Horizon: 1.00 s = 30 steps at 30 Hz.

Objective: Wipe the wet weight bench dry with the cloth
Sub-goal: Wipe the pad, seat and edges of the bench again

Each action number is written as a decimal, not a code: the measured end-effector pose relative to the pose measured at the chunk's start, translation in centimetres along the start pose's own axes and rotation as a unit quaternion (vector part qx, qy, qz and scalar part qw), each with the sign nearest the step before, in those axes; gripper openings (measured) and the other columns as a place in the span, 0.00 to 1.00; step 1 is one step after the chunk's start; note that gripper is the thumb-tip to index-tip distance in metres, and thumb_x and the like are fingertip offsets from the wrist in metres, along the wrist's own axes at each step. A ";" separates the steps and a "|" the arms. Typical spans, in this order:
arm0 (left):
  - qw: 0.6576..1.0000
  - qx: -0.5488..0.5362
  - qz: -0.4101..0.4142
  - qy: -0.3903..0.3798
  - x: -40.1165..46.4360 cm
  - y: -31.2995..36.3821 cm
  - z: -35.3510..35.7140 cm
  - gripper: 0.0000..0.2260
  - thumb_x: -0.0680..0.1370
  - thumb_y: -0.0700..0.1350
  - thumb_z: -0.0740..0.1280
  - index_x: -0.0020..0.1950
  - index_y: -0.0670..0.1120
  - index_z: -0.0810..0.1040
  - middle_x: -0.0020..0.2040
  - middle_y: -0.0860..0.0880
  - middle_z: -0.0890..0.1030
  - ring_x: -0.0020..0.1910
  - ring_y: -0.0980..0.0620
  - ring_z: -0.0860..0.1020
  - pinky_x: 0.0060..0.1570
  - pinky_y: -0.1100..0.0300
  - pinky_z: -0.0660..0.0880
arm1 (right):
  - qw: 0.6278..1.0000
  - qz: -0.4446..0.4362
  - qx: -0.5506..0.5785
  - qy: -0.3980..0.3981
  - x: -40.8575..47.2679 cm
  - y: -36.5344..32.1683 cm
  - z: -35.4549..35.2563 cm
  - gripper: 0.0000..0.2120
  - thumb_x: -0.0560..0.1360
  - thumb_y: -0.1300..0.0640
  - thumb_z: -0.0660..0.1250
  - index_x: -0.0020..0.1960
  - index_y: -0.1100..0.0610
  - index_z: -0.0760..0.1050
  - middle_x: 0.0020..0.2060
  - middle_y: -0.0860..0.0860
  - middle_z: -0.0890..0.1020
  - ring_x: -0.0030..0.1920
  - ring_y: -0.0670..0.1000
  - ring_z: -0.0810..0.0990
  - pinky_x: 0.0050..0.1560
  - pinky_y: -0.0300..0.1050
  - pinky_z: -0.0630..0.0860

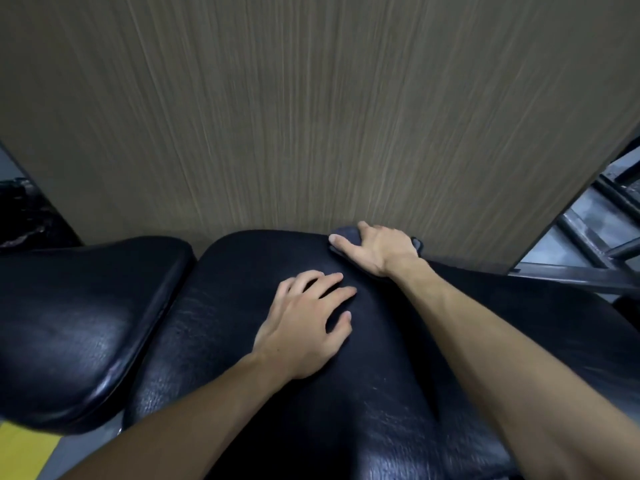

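Observation:
The black padded weight bench fills the lower half of the head view, its large pad running from me toward the wall. My left hand rests flat on the middle of that pad with fingers spread. My right hand lies at the pad's far right edge and grips a dark cloth, most of which is hidden under the hand. A bit of the cloth also shows to the right of the hand.
A second black pad lies to the left, split from the main one by a narrow gap. A wood-grain wall panel stands right behind the bench. A dark metal frame sits at right, yellow floor at bottom left.

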State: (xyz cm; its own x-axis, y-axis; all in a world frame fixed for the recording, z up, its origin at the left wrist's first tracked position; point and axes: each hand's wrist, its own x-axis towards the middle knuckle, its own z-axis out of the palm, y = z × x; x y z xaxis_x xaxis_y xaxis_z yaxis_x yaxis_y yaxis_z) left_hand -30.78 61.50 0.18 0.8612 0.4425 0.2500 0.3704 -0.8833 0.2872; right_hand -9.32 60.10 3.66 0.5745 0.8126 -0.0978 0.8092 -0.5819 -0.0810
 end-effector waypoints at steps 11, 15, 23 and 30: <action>0.999 -0.047 -0.006 -0.001 0.0 -0.5 0.3 0.20 0.81 0.60 0.54 0.72 0.61 0.71 0.76 0.61 0.68 0.75 0.55 0.60 0.73 0.58 0.53 | 0.993 0.062 -0.057 0.085 -9.6 14.7 0.9 0.46 0.71 0.20 0.37 0.70 0.48 0.70 0.62 0.54 0.81 0.64 0.55 0.76 0.70 0.55 0.64; 0.999 -0.042 0.000 0.000 0.1 -0.3 0.2 0.20 0.81 0.59 0.55 0.72 0.61 0.71 0.76 0.60 0.68 0.75 0.56 0.60 0.74 0.57 0.52 | 0.990 0.101 -0.084 0.056 -8.7 12.6 0.4 0.44 0.72 0.22 0.39 0.66 0.52 0.72 0.62 0.57 0.80 0.64 0.59 0.76 0.68 0.54 0.64; 0.999 -0.038 -0.010 0.012 -0.1 -0.2 0.3 0.20 0.80 0.60 0.56 0.72 0.61 0.73 0.75 0.61 0.69 0.74 0.56 0.61 0.74 0.59 0.53 | 0.997 0.061 -0.033 -0.034 -2.3 4.9 -0.2 0.41 0.76 0.26 0.42 0.69 0.56 0.69 0.67 0.58 0.76 0.67 0.61 0.74 0.65 0.59 0.66; 1.000 -0.013 -0.016 -0.003 0.2 0.3 -0.1 0.20 0.80 0.60 0.57 0.72 0.62 0.72 0.75 0.62 0.69 0.74 0.58 0.61 0.74 0.57 0.54 | 0.997 -0.075 -0.020 -0.011 0.6 -0.2 0.5 0.44 0.74 0.23 0.43 0.75 0.53 0.64 0.69 0.59 0.74 0.69 0.62 0.72 0.67 0.59 0.66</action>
State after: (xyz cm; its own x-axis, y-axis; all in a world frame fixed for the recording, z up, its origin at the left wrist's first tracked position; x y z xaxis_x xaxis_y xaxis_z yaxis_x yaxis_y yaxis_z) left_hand -30.55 61.30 0.36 0.8508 0.4698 0.2354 0.3890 -0.8642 0.3190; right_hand -9.17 60.67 3.10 0.4452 0.8888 -0.1087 0.8899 -0.4526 -0.0561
